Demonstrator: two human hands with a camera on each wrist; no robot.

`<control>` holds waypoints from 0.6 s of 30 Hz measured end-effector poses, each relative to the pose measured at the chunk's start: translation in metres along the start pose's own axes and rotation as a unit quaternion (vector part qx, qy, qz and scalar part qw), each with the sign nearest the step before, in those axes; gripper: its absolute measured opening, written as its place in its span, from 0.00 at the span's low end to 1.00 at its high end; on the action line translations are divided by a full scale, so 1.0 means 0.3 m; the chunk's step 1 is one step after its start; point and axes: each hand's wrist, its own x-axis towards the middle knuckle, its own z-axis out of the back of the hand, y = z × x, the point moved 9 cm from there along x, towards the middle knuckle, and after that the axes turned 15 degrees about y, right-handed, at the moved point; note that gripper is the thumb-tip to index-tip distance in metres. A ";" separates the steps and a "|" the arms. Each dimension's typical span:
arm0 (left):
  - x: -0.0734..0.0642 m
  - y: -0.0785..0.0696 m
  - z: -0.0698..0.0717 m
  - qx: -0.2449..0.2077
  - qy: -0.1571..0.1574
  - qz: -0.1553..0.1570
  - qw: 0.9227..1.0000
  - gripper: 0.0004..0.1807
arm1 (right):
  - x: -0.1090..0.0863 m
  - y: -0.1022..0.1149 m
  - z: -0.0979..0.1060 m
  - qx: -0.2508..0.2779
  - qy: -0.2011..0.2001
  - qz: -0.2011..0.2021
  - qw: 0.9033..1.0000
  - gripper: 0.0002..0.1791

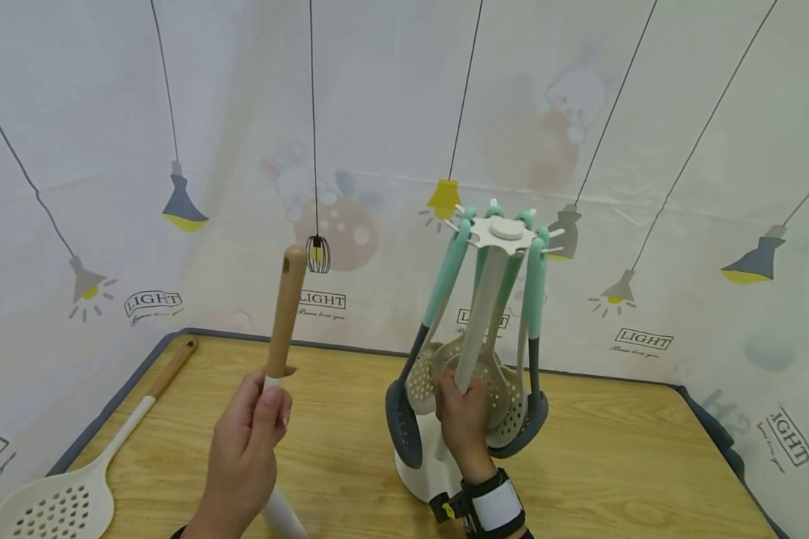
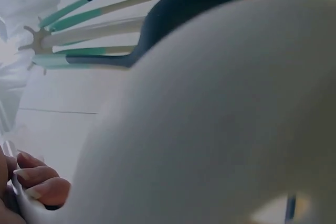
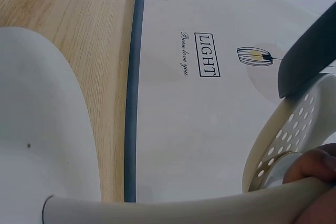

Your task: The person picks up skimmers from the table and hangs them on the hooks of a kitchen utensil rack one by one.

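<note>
My left hand [image 1: 246, 442] grips a kitchen utensil with a wooden handle [image 1: 285, 314] and white neck, the handle pointing up. Its broad, rounded white head [image 2: 199, 119] fills most of the left wrist view, blurred, so I cannot tell its exact kind. My right hand [image 1: 464, 419] is wrapped round the white pole [image 1: 483, 322] of a utensil stand, below its notched top [image 1: 505, 233]. Mint-handled utensils hang around that pole, among them dark grey ones [image 1: 404, 425] and beige perforated ones [image 1: 420, 382]. The stand's round white base [image 3: 42, 98] shows under the hand.
A white perforated turner [image 1: 54, 505] with a wooden handle lies at the table's left edge. The wood-grain table [image 1: 613, 449] has a dark blue border and meets a printed cloth backdrop [image 1: 391, 90] behind and at the sides.
</note>
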 end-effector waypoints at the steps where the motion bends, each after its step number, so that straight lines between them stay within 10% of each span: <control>1: 0.001 -0.011 -0.004 0.007 -0.001 -0.005 1.000 0.16 | 0.000 0.000 -0.001 0.000 0.000 0.002 1.000 0.22; 18: 0.040 -0.188 -0.114 0.048 0.041 -0.042 0.997 0.12 | -0.002 0.009 -0.004 0.006 -0.004 0.002 1.000 0.21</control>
